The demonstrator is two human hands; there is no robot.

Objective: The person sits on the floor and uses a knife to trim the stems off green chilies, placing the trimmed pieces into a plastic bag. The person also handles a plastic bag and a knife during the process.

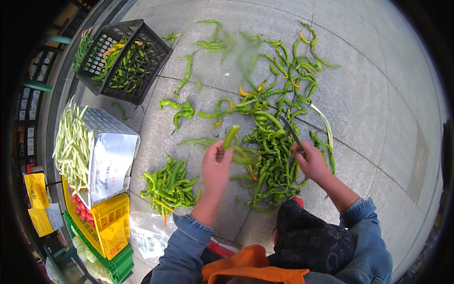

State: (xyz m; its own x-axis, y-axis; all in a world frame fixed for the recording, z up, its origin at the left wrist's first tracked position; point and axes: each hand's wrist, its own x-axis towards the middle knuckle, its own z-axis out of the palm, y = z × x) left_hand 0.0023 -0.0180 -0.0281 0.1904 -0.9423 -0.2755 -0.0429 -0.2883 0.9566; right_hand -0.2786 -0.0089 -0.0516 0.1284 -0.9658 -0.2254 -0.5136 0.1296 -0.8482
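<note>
My left hand (217, 168) pinches a green chili pepper (231, 136) between thumb and fingers, its blunt end pointing up. In my right hand (312, 162) is a knife with a dark, slightly curved blade (290, 128), tip pointing away from me. The blade hangs over a long heap of twisted green chili peppers (267, 142) on the grey paving. Left of my left wrist lies a smaller pile of straighter green peppers (172, 183), a few turning orange. How much of the held pepper is hidden by my fingers I cannot tell.
A black plastic crate (142, 71) with peppers lies tilted at upper left. Below it, a white crate (113, 122) holds green beans (72, 145), beside a yellow crate (113, 213) of red produce and a green crate (122, 264). A clear plastic bag (150, 230) lies nearby.
</note>
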